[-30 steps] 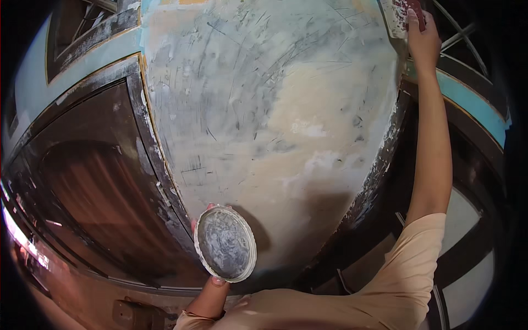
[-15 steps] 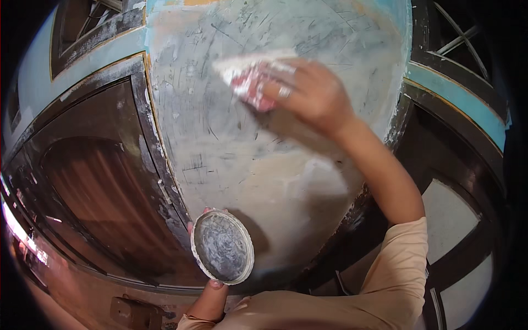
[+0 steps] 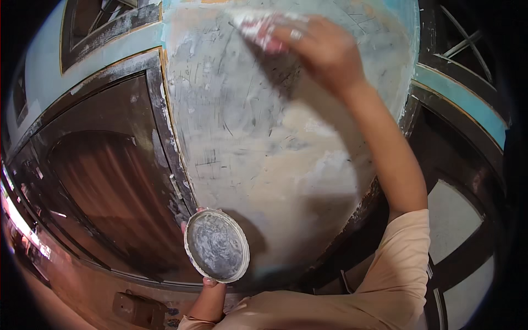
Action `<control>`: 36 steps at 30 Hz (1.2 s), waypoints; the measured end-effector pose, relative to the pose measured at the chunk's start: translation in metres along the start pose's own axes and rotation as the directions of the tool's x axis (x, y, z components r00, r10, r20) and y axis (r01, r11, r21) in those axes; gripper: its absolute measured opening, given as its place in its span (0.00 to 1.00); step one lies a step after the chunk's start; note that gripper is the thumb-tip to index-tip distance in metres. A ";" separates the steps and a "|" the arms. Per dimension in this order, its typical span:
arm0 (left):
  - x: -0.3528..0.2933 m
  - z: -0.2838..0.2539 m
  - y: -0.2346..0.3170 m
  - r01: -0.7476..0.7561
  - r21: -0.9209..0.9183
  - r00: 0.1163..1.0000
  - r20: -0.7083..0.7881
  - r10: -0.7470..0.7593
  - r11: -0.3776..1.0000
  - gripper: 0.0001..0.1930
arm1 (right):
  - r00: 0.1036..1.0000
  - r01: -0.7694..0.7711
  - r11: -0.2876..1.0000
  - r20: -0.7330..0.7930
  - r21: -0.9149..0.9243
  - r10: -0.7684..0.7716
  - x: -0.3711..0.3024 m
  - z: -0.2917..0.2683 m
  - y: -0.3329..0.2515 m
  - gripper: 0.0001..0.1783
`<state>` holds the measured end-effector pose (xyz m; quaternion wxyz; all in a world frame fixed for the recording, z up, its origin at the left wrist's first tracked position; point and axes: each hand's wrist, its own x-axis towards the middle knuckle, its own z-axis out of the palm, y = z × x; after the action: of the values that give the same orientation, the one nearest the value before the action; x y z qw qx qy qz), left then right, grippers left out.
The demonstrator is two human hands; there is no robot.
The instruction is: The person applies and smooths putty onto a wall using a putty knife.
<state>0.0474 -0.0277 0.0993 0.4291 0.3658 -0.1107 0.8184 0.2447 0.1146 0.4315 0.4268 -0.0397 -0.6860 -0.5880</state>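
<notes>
While the right hand [image 3: 328,50] grips, its scraper [image 3: 263,32] (white-smeared) juts leftward.

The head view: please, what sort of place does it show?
Perhaps part of a house under renovation: a patchy, scratched wall, a brown door whose dark frame has whitish flecks, and a hand-held, smeared round dish.

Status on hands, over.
Right hand gripping red, white-smeared scraper at patchy grey wall. Left hand holding round, grey, whitish-rimmed dish. No obstruction visible.
</notes>
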 end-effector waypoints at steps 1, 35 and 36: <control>0.003 0.003 -0.004 0.018 -0.085 1.000 0.020 -0.016 0.996 0.32 | 0.988 -0.155 0.985 -0.013 -0.080 0.154 0.005 -0.003 0.025 0.08; 0.035 -0.071 0.058 -0.117 -0.015 0.990 -0.086 0.116 0.993 0.64 | 0.942 -0.336 0.941 0.038 0.051 0.334 -0.030 0.061 -0.099 0.19; 0.039 -0.086 0.058 -0.144 -0.018 0.981 0.128 0.145 0.989 0.59 | 0.945 -0.325 0.940 0.067 0.099 0.320 -0.035 0.067 -0.125 0.16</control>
<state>-0.0558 0.0046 0.0732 0.3622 0.4070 -0.1678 0.8216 0.1608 0.1486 0.3162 0.5015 -0.1429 -0.7117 -0.4707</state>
